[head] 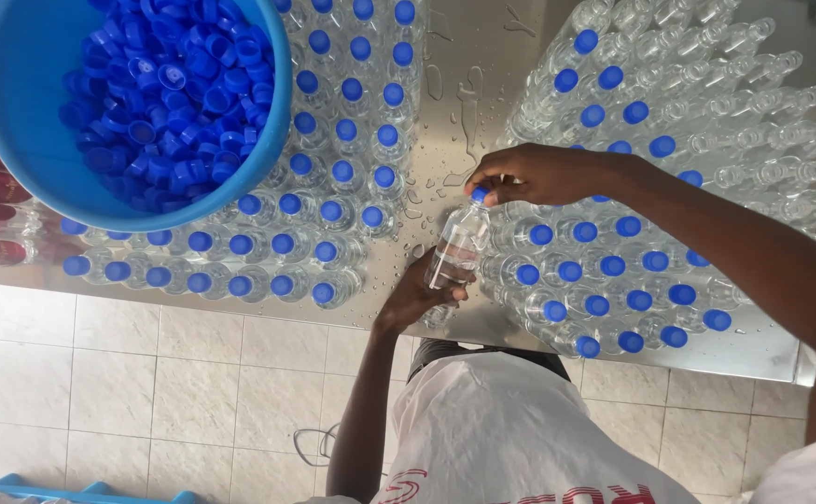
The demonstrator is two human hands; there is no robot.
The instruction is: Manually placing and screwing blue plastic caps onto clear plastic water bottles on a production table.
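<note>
While you are leaning over the wet steel table (pixel 445 56), your left hand (pixel 422 294), just below centre frame, is gripping the lower body of a clear plastic bottle (pixel 456 250). The bottle is tilting, its long axis running from lower left up to upper right. Your right hand (pixel 529 173) is sitting right at the upper end, fingers pinching the blue cap (pixel 479 194), so that hand is the nearer one to the neck. Capped bottles (pixel 604 280) are crowding the right side, with uncapped bottles (pixel 762 112) lying beyond them at upper right. Another capped batch (pixel 333 187) is standing to the left, and a blue basin of loose caps (pixel 146 93) is filling the upper left.
</note>
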